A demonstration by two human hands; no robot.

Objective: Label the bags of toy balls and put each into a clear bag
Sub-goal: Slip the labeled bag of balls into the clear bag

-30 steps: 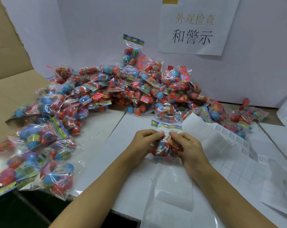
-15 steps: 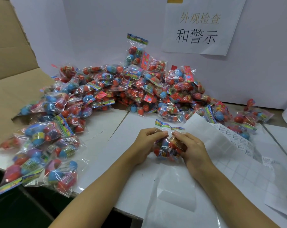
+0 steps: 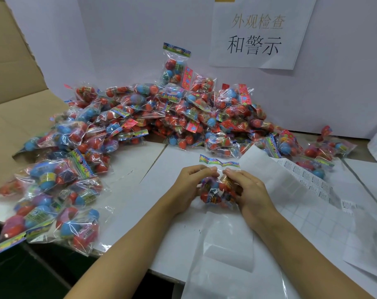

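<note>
Since a second ago: both hands are staying on the same small bag of balls, and its striped header card is bending into a wavier line at the far edge.
Left hand: the left hand (image 3: 188, 186) is gripping the left side of the bag of toy balls (image 3: 215, 189), fingers curled round its upper left corner.
Right hand: the right hand (image 3: 251, 190) is gripping the right side of the same bag, fingertips curled onto the plastic just below the header card (image 3: 219, 162).
Held bag: it is sitting between the two hands, near the middle of the white table (image 3: 153, 182), red and blue balls showing through the clear film, header card pointing away from the person.
Clear bag: an empty clear bag (image 3: 226, 251) is lying flat on the table just near of the held bag, its far end touching or slipping under it; I cannot tell which.
Label sheets: a label sheet (image 3: 276, 180) is lying just right of the right hand, a printed strip of labels (image 3: 308, 180) running along its far right side; more sheets are spreading to the right.
Pile: a big pile of bagged balls (image 3: 172, 117) is heaping against the far wall, with a second batch (image 3: 53, 201) trailing down the left side to the near edge.
Wall: a paper sign (image 3: 256, 33) with Chinese characters is hanging above the pile, to the right.
Left edge: a cardboard box flap (image 3: 12, 100) is lying open at the far left.
</note>
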